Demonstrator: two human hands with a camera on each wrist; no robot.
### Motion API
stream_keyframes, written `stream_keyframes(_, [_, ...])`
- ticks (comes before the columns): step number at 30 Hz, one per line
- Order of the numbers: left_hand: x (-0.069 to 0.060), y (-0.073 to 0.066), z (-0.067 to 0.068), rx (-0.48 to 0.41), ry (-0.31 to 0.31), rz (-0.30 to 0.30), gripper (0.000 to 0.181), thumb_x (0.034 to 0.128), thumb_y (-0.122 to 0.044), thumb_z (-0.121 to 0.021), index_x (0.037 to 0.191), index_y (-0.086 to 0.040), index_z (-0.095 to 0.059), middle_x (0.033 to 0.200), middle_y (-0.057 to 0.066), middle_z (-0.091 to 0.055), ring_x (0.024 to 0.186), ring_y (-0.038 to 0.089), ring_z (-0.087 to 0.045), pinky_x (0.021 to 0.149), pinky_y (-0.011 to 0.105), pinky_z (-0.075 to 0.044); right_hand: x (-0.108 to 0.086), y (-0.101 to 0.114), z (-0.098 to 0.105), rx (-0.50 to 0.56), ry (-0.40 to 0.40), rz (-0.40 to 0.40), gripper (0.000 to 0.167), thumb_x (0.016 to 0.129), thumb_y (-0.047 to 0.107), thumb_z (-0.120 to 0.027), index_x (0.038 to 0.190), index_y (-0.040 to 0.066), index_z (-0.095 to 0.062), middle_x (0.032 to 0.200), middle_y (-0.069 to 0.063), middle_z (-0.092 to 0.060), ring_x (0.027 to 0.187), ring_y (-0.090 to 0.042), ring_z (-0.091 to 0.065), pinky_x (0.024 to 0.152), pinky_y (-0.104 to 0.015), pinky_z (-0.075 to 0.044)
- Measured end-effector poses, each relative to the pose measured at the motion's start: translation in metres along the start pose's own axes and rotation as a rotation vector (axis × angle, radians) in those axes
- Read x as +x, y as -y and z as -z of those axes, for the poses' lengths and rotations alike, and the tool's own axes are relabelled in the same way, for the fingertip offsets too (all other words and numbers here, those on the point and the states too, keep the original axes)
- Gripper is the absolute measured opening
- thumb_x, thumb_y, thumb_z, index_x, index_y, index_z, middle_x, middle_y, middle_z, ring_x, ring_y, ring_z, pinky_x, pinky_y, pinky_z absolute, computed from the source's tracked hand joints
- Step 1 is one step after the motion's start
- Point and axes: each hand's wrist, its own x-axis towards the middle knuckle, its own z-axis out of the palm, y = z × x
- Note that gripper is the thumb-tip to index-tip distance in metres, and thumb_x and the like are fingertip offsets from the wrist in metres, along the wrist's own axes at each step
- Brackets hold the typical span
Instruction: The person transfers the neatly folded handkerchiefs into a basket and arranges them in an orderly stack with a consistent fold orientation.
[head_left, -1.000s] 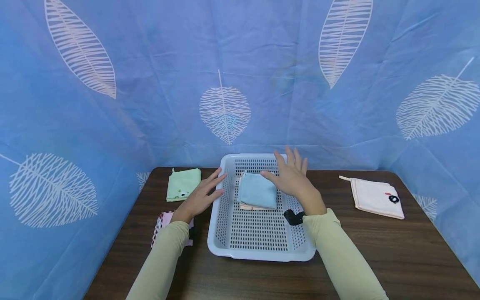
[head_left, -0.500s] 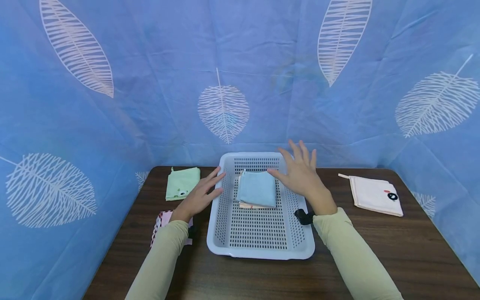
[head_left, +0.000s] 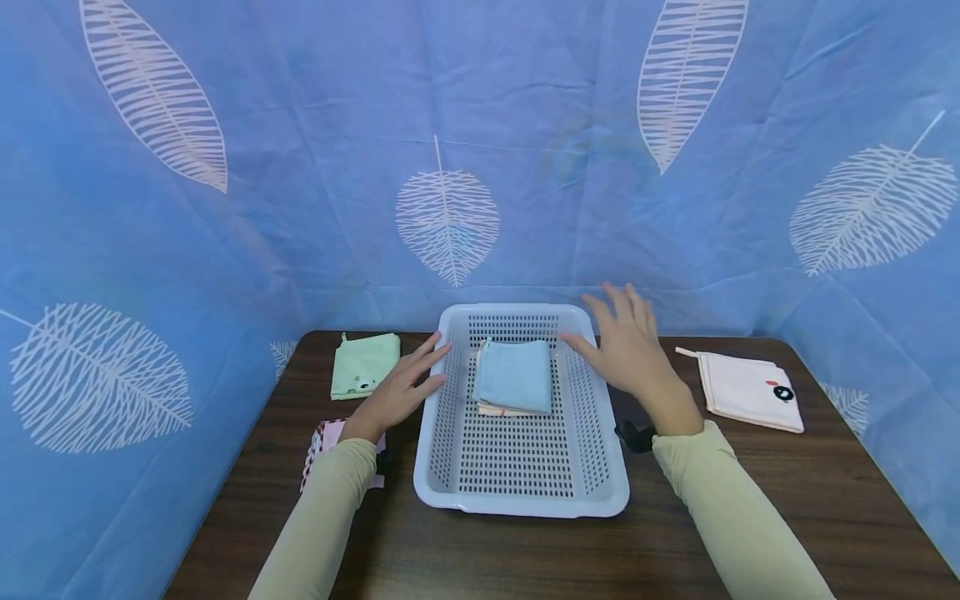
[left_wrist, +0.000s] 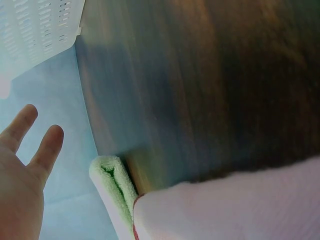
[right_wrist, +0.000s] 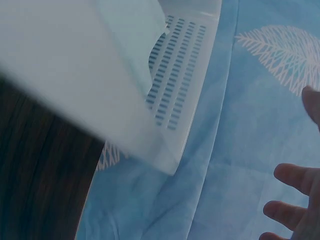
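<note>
A white perforated plastic basket stands mid-table, with a folded light blue cloth lying in it on top of a cream cloth. My left hand is by the basket's left rim, fingers spread and holding nothing; whether its fingertips touch the rim I cannot tell. Over the basket's right side my right hand hovers, fingers spread, with nothing in its grasp. In the right wrist view, that hand's fingertips are apart from the basket.
Left of the basket lie a folded green cloth and a pink cloth with a checked edge, partly hidden under my left wrist. A folded white cloth with a black round mark lies at the right. A blue leaf-print curtain hangs behind the table.
My right hand has moved to the right, from above the basket's far right part out to its right rim. My left hand and the cloths have stayed in place.
</note>
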Motion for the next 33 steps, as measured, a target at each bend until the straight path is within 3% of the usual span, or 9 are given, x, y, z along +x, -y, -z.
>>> stream_keyframes(4, [0.0, 0.0, 0.0, 0.001, 0.0, 0.008, 0.059, 0.1034, -0.058, -0.047, 0.158, -0.05, -0.027, 0.171, -0.024, -0.007, 0.161, 0.033, -0.011, 0.121, 0.073, -0.017, -0.002, -0.005, 0.004, -0.003, 0.059, -0.033, 0.088, 0.098, 0.071, -0.046, 0.162, 0.013, -0.028, 0.171, -0.024, -0.007, 0.156, -0.052, 0.004, 0.119, -0.077, 0.002])
stream_keyframes(9, [0.0, 0.001, 0.0, -0.004, -0.003, 0.005, 0.06, 0.1028, -0.059, -0.048, 0.158, -0.049, -0.027, 0.171, -0.022, -0.008, 0.161, 0.032, -0.011, 0.121, 0.073, -0.017, -0.006, -0.014, 0.006, -0.02, 0.096, -0.053, 0.091, 0.098, 0.073, -0.04, 0.165, 0.016, -0.018, 0.172, -0.023, 0.001, 0.156, -0.053, 0.008, 0.116, -0.079, 0.004])
stream_keyframes(17, [0.0, 0.002, 0.0, -0.004, -0.004, 0.015, 0.058, 0.1032, -0.057, -0.049, 0.157, -0.051, -0.027, 0.17, -0.026, -0.007, 0.161, 0.034, -0.012, 0.121, 0.073, -0.016, -0.013, -0.025, 0.007, -0.015, 0.133, -0.076, 0.092, 0.098, 0.075, -0.038, 0.166, 0.019, -0.011, 0.172, -0.021, 0.006, 0.156, -0.053, 0.011, 0.115, -0.08, 0.008])
stream_keyframes(26, [0.0, 0.003, 0.0, 0.009, -0.008, 0.004, 0.058, 0.1033, -0.059, -0.047, 0.157, -0.05, -0.026, 0.17, -0.026, -0.007, 0.161, 0.033, -0.011, 0.122, 0.071, -0.017, -0.019, -0.046, 0.002, -0.013, 0.149, -0.093, 0.091, 0.1, 0.072, -0.038, 0.166, 0.017, -0.008, 0.171, -0.024, 0.006, 0.155, -0.054, 0.011, 0.115, -0.08, 0.009])
stream_keyframes(33, [0.002, 0.003, -0.001, 0.005, -0.003, 0.028, 0.057, 0.1032, -0.059, -0.046, 0.156, -0.053, -0.026, 0.169, -0.029, -0.006, 0.161, 0.03, -0.01, 0.122, 0.072, -0.015, -0.031, -0.066, 0.001, 0.014, 0.142, -0.133, 0.094, 0.1, 0.071, -0.037, 0.166, 0.014, -0.002, 0.17, -0.026, 0.006, 0.152, -0.057, 0.016, 0.113, -0.08, 0.012])
